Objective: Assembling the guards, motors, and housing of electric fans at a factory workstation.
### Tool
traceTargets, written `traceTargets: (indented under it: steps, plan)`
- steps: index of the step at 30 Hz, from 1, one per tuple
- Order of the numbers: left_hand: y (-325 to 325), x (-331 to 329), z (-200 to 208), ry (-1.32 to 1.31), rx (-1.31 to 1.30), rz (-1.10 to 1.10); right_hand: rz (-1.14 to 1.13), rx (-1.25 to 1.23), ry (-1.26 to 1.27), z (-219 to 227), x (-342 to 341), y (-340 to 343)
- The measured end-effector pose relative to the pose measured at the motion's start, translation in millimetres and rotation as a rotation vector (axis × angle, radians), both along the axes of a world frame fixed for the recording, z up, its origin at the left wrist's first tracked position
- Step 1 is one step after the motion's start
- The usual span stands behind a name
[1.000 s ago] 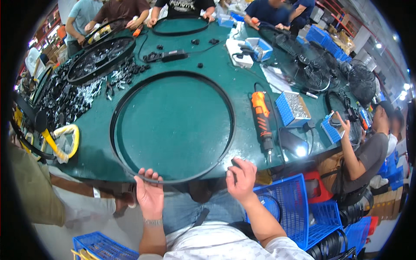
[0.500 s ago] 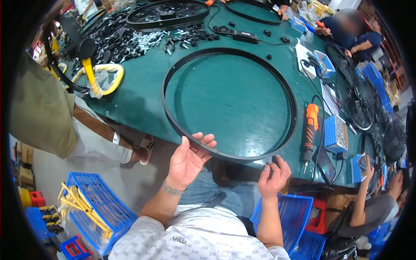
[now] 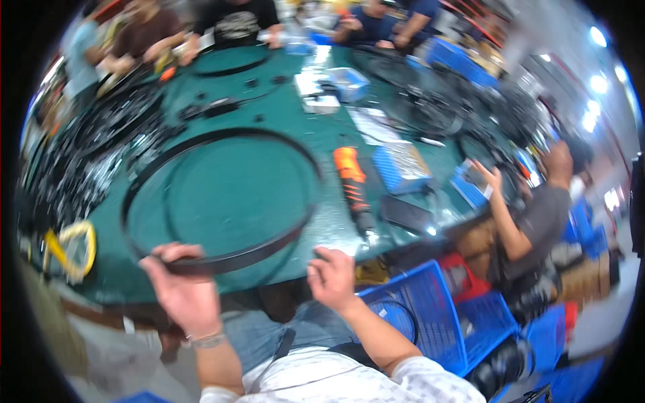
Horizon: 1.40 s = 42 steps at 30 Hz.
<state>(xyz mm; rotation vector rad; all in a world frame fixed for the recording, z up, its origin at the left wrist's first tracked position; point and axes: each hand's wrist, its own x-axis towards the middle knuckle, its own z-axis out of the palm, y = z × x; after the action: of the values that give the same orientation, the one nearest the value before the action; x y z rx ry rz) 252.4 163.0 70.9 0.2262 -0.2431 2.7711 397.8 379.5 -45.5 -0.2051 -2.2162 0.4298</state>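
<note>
A large thin black ring [image 3: 259, 253] is in front of me over the green table, its near edge raised and casting a shadow. My left hand [image 3: 185, 289] grips this ring at its near left, thumb outside and fingers over the rim. To the right of the ring and apart from it, my right hand [image 3: 334, 277] has its fingers curled together. A small dark spot shows at its fingertips, too blurred to name. Beyond that hand an orange and black power screwdriver [image 3: 352, 185] lies on the table.
Right of the screwdriver are a blue box of small metal parts [image 3: 401, 168] and a dark phone-like slab [image 3: 407, 215]. Black parts heap up at the left, near a yellow frame [image 3: 79, 252]. Blue crates [image 3: 420, 316] stand below the table edge. Several people work around the table.
The view has swung right and blurred. My left hand has closed on the ring's rim, and the ring's near edge has lifted. My right hand has come away from the ring.
</note>
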Motion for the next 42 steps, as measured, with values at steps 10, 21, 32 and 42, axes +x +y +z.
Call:
traceTargets:
  steps: [10, 21, 32, 42]
  plan:
    - [-12.6, -54.0, 112.3, 0.666, -0.789, 0.405, 0.041, -0.056, 0.095, 6.7, 2.8, 4.3]
    - [48.6, -25.4, 134.3, 1.519, -1.967, -0.068, 0.083, -0.088, 0.116, 5.8, 5.9, 7.2]
    - [52.1, 5.5, -6.4, 2.373, -1.958, 0.399, 0.162, 0.127, 0.287, 98.5, 70.6, 100.7]
    - [39.2, 19.8, -34.2, 1.961, -2.169, 0.770, -0.481, 0.266, -0.081, 114.8, -11.5, 396.3]
